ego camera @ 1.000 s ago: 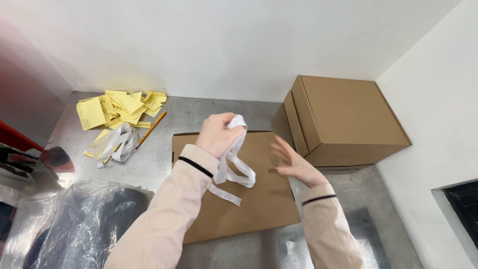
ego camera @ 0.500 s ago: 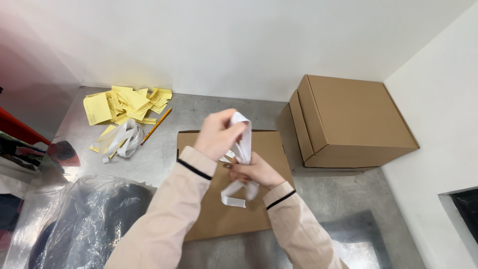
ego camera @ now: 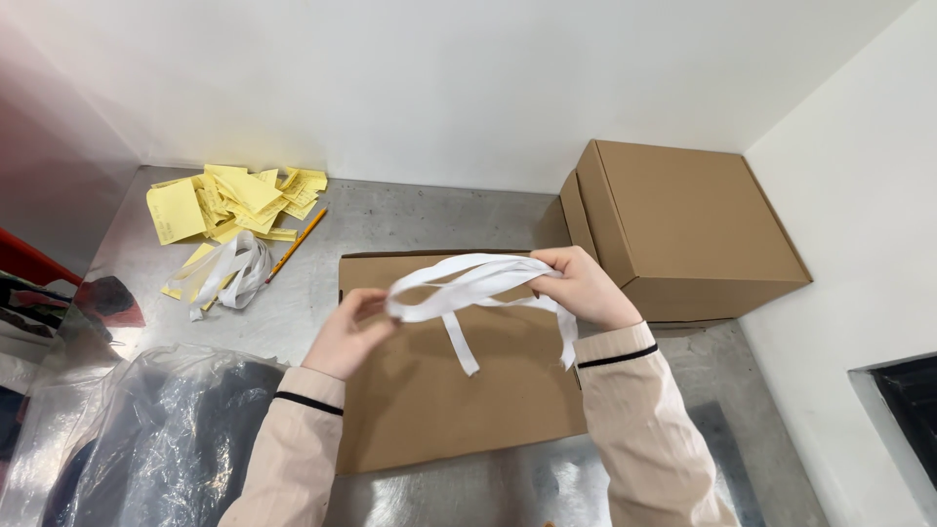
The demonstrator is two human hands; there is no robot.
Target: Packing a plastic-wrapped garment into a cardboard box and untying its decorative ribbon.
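Head view: held a white ribbon (ego camera: 468,285) stretched between left grip (ego camera: 351,332) and right grip (ego camera: 584,285), both closed on its ends, loose tails hanging below. Hovered just above a flat cardboard box (ego camera: 459,410) on the table (ego camera: 410,215).

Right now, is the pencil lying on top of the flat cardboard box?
No, the pencil lies on the metal table beside the yellow paper slips, left of the flat cardboard box.
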